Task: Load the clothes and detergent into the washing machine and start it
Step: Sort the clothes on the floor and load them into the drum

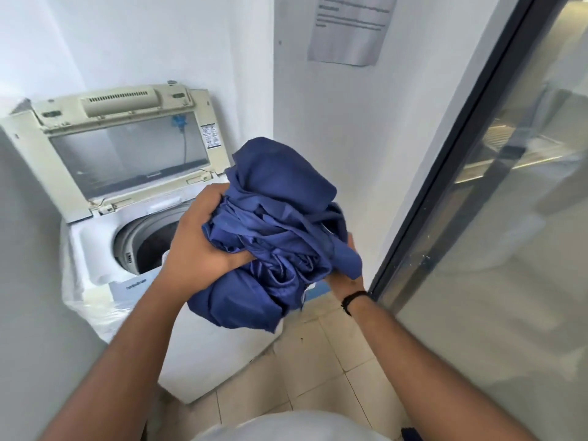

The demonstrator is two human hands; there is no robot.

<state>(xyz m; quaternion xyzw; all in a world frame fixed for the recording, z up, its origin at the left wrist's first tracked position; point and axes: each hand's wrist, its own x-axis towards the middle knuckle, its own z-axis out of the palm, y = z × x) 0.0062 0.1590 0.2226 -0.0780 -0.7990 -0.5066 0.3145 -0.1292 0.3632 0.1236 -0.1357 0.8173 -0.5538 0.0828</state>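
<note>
A bundle of dark blue clothes (276,230) hangs in front of me, just right of the washer's opening. My left hand (197,237) grips the bundle's left side with curled fingers. My right hand (345,275) holds it from below and right, mostly hidden by the cloth. The white top-loading washing machine (95,237) stands at the left with its lid (127,148) raised against the wall. Its drum (143,240) is open and dark inside. No detergent is in view.
White walls close in at the left and behind the machine. A paper notice (350,27) hangs on the wall. A dark-framed glass door (461,173) runs along the right. Beige tiled floor (334,354) lies between washer and door.
</note>
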